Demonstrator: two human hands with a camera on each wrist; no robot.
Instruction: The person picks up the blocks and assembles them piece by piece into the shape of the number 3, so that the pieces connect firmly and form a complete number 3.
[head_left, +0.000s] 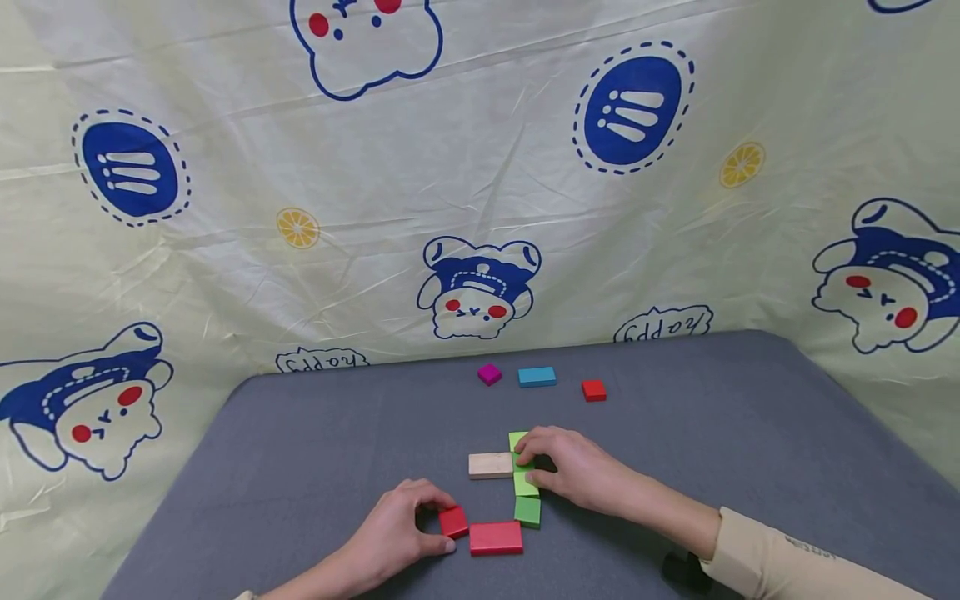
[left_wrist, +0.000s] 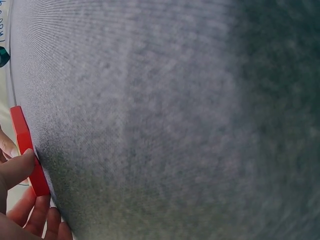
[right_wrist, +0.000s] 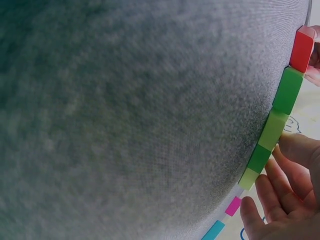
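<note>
At the near left, my left hand (head_left: 402, 529) pinches a small red block (head_left: 453, 522) between thumb and fingers, on the cloth. A longer red block (head_left: 496, 538) lies right beside it. My right hand (head_left: 576, 468) bends over a column of green blocks, its thumb and fingers pinching a green block (right_wrist: 258, 159) in the column. That block is partly hidden in the head view. Light green blocks (head_left: 526, 485) lie at either side of it, and a darker green block (head_left: 528, 512) sits slightly turned at the near end. A pale wooden block (head_left: 491, 466) extends left from the column.
Farther back on the grey tabletop (head_left: 337, 450) lie a magenta block (head_left: 490, 374), a blue block (head_left: 537, 377) and another red block (head_left: 594, 390). A printed cloth (head_left: 495, 183) hangs behind the table.
</note>
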